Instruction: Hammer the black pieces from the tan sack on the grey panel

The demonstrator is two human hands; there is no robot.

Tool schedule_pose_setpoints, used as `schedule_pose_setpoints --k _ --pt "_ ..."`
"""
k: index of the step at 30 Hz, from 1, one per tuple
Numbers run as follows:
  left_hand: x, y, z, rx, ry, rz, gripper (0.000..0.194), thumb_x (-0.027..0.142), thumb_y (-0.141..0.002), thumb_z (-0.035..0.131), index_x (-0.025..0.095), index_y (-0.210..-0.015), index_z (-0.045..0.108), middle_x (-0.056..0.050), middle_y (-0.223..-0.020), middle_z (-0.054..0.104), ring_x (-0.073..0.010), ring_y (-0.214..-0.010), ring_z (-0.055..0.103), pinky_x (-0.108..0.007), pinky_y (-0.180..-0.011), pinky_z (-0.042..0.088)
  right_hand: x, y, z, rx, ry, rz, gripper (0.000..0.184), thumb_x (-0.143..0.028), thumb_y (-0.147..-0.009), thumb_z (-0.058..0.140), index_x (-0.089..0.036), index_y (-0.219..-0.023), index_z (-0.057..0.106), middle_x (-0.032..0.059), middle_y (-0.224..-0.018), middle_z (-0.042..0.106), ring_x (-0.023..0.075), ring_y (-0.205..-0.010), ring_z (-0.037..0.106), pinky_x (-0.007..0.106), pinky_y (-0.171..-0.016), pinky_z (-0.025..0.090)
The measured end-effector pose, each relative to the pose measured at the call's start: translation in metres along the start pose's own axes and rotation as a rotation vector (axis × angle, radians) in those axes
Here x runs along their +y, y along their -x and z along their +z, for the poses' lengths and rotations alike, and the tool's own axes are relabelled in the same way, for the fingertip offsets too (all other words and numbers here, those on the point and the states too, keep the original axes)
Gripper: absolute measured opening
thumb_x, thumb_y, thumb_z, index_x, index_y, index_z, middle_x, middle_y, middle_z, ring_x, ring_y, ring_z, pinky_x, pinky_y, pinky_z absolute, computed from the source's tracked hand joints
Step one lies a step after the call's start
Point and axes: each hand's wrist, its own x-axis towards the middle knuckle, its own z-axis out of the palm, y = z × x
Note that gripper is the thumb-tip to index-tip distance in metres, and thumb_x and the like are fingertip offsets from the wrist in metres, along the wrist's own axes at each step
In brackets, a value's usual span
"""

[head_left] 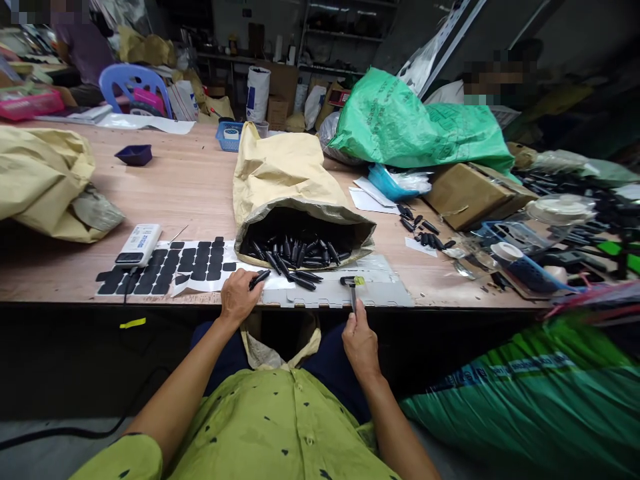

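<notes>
Left hand (239, 297): fingers pinched on one black part (259, 279), held at the near edge of the desk (185, 170), just left of the loose parts. Right hand (361, 337): fingers wrapped round the handle of a small hammer (353, 289), head over the grey board (333, 295). Can't tell if the head touches the board.

Risks as I judge them:

- Bruised fingers. The pinch leaves little of the part exposed; if the hammer swings across while the left hand is this close to the part, an off-centre blow lands on skin.
- Part skids. It looks slim and smooth; a glancing hit or loose pinch could shoot it sideways.
- Spill. The tan bag (287, 163) lies on its side, mouth toward the person, with black parts (305, 248) heaped at the lip and a few outside. A bump or desk vibration could roll more out, maybe off the edge. The open bag on the lap (255, 343) would catch only some.
- Left forearm drifting left could drag the sheet of black squares (200, 263).
- Cable (129, 287) from the white device (140, 245) hangs over the edge; a knee or sleeve snag might pull the device down.
</notes>
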Motion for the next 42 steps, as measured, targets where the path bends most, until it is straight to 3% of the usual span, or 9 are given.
schedule_pose_setpoints --k 7,12,16,20,25,27,42 --pt "0.008 0.002 0.002 -0.135 0.091 0.214 0.016 0.030 -0.083 0.065 0.021 -0.095 0.069 -0.004 -0.086 0.063 -0.0212 -0.086 0.055 -0.034 -0.076 0.040 -0.002 -0.004 -0.008 -0.039 -0.116 0.038 0.053 -0.033 -0.094 0.035 -0.011 -0.140 0.050 0.0165 -0.103 0.071 0.0267 -0.083 0.071 0.034 -0.071 0.053" --pt "0.019 -0.016 0.016 -0.234 0.157 0.300 0.017 0.029 -0.080 0.069 0.022 -0.095 0.070 -0.003 -0.086 0.061 -0.0192 -0.084 0.055 -0.032 -0.075 0.041 -0.023 0.008 -0.028 -0.002 -0.200 -0.071 0.049 -0.038 -0.094 0.039 -0.019 -0.137 0.053 0.0107 -0.118 0.069 0.0244 -0.100 0.069 0.033 -0.083 0.054" --pt "0.017 -0.020 0.018 -0.259 0.188 0.282 0.017 0.032 -0.079 0.070 0.023 -0.094 0.071 -0.002 -0.083 0.060 -0.0187 -0.082 0.055 -0.031 -0.073 0.040 -0.047 0.027 -0.028 -0.083 -0.325 -0.239 0.049 -0.037 -0.096 0.039 -0.020 -0.140 0.051 0.0077 -0.111 0.071 0.0200 -0.097 0.069 0.029 -0.080 0.055" --pt "0.016 -0.020 0.015 -0.285 0.214 0.246 0.017 0.032 -0.079 0.070 0.024 -0.093 0.072 -0.002 -0.080 0.060 -0.0186 -0.081 0.054 -0.031 -0.073 0.040 -0.065 0.039 -0.019 -0.208 -0.405 -0.274 0.049 -0.032 -0.097 0.039 -0.019 -0.144 0.045 0.0064 -0.106 0.073 0.0170 -0.085 0.071 0.025 -0.073 0.057" --pt "0.017 -0.020 0.015 -0.286 0.220 0.243 0.019 0.032 -0.079 0.070 0.025 -0.096 0.073 -0.002 -0.083 0.061 -0.0187 -0.082 0.054 -0.031 -0.074 0.040 -0.073 0.036 -0.014 -0.187 -0.429 -0.396 0.047 -0.027 -0.098 0.038 -0.020 -0.145 0.044 0.0067 -0.137 0.057 0.0185 -0.123 0.057 0.030 -0.100 0.049" --pt "0.017 -0.020 0.016 -0.286 0.228 0.237 0.020 0.031 -0.078 0.071 0.025 -0.097 0.073 -0.002 -0.083 0.061 -0.0185 -0.082 0.054 -0.031 -0.074 0.040 -0.074 0.033 -0.013 -0.178 -0.420 -0.431 0.047 -0.025 -0.098 0.037 -0.021 -0.145 0.043 0.0061 -0.140 0.054 0.0176 -0.127 0.053 0.030 -0.104 0.045" --pt "0.018 -0.022 0.017 -0.315 0.254 0.160 0.013 0.030 -0.077 0.072 0.025 -0.089 0.074 -0.001 -0.081 0.060 -0.0180 -0.082 0.053 -0.030 -0.074 0.039 -0.089 0.039 -0.009 -0.274 -0.343 -0.441 0.049 -0.020 -0.096 0.038 -0.025 -0.144 0.044 0.0037 -0.134 0.060 0.0163 -0.119 0.059 0.027 -0.099 0.049"
